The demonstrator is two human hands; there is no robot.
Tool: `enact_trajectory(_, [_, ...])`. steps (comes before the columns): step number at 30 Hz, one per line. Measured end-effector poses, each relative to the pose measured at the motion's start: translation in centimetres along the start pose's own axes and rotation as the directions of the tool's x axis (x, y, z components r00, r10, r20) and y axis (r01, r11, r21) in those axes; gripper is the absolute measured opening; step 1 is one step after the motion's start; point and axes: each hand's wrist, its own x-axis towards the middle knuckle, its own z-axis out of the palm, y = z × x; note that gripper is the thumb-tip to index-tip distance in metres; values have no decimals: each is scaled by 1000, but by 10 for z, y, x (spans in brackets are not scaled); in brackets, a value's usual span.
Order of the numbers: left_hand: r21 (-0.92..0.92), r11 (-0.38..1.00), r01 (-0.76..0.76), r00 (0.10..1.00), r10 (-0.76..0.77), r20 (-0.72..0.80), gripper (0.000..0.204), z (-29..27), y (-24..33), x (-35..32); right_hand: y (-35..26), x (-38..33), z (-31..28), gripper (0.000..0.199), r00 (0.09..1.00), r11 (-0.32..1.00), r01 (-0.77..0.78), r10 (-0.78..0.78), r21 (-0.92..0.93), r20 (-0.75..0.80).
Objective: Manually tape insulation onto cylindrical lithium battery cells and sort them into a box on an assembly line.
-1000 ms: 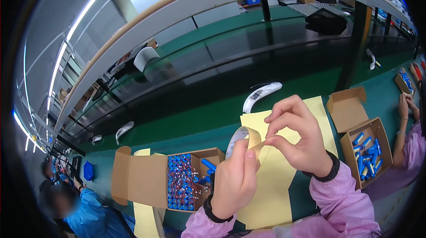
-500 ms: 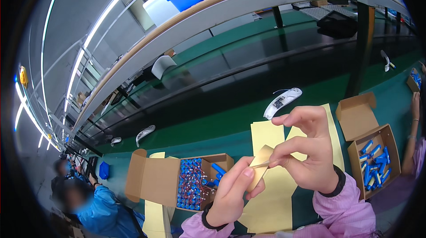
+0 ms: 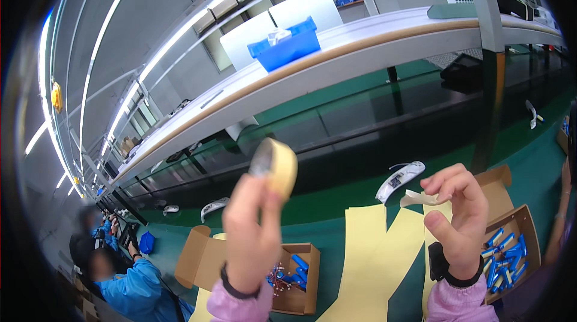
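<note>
My left hand (image 3: 252,226) is raised and grips a roll of cream masking tape (image 3: 284,169), blurred by motion, held up above the bench. To the right, my right hand (image 3: 460,220) is closed at the fingertips on a short curled strip of tape (image 3: 418,198); its thumb stands a little apart. Below and between the hands lie sheets of yellow paper (image 3: 366,262). Beyond the right hand rests a curved white housing (image 3: 401,181) with a dark part in it. An open cardboard box (image 3: 309,298) of blue cylindrical cells with wires is partly hidden behind my left forearm.
At right stands another open cardboard box (image 3: 524,220) with loose blue cells; a person's arm (image 3: 559,214) is beside it. A dark conveyor belt (image 3: 336,136) crosses beyond the bench, under a shelf holding a blue bin (image 3: 291,48). A person in blue (image 3: 135,283) sits at left.
My hands have moved apart. The left now lifts the tape roll up and left; the right has shifted right with a tape strip. The view has tilted upward.
</note>
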Motion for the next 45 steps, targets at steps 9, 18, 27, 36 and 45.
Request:
enact_trajectory(9, [245, 758, -605, 761, 641, -103, 16, 42, 29, 151, 0, 1, -5, 19, 1000, 996, 31, -30, -90, 6])
enact_trajectory(18, [-6, 882, -471, 879, 468, -90, 26, 123, 25, 217, -13, 0, -5, 16, 994, 952, 88, -63, -295, 93])
enact_trajectory(27, [-329, 944, -32, 911, 163, 379, 30, 64, 40, 75, -3, 0, -8, 24, 959, 971, -64, 123, -230, 254])
enact_trajectory(36, [-453, 867, 209, 836, 82, 543, 21, 33, -8, -37, 6, -16, 30, 31, 827, 964, -80, 205, -252, 523])
enact_trajectory(45, [-518, 798, 308, 947, -209, 243, 11, 35, -8, -76, 8, -17, 51, 67, 991, 777, 99, -18, -622, 134])
